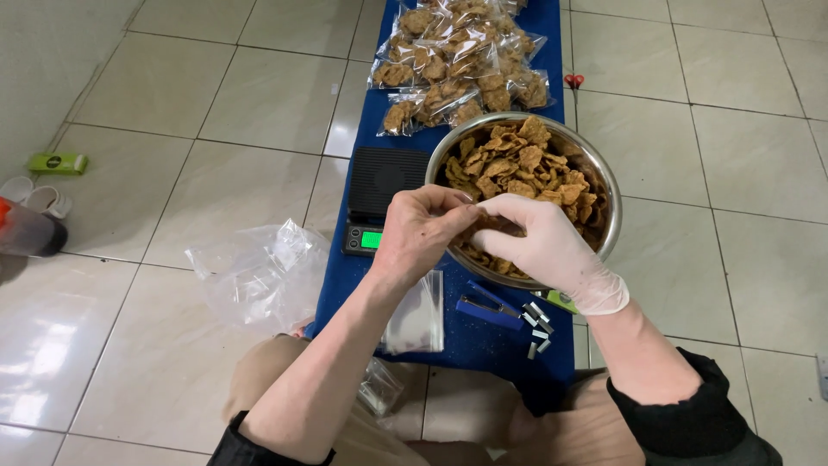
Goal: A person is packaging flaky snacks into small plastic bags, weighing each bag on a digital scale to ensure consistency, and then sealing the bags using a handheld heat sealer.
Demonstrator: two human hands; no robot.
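The bare left hand (420,231) and gloved right hand (542,246) meet over the near rim of the steel bowl (604,185), both pinched closed on brown chips (517,168). A black scale (377,198) sits just left of them, a blue stapler (485,304) just below.

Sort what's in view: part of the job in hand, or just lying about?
In use: left hand, gloved right hand, metal bowl of fried chips, digital scale, empty clear bags, filled bags, blue stapler, staples.

Lying about: green box, white cups, crumpled plastic.
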